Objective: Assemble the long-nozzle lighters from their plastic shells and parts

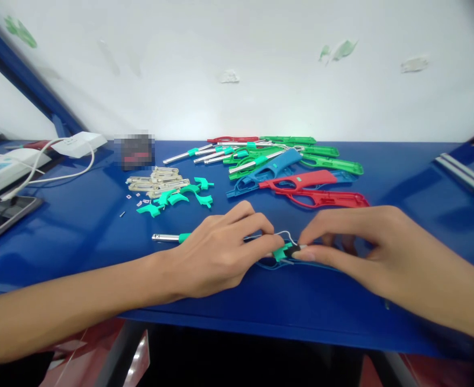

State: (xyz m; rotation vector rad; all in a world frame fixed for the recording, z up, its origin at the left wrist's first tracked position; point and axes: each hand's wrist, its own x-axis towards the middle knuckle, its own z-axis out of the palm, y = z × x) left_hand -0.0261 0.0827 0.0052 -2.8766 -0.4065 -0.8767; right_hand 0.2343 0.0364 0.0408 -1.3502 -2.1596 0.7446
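A long-necked lighter lies near the table's front, its silver tube (167,237) pointing left and its blue half-shell mostly covered by my hands. My left hand (224,252) rests over its middle, fingers bent and pressing it down near a green trigger (280,252). With thumb and forefinger, my right hand (353,247) pinches a small black part (291,250) beside that trigger. A thin white wire (288,235) loops up between the two hands. Where this wire ends is hidden by my fingers.
Behind my hands lie red (329,198), blue (289,161) and green (333,165) lighter shells with several silver tubes. Left of them are loose green triggers (178,199) and pale clear parts (160,183). A phone (6,217) and a white power strip (79,144) with cables occupy the left side.
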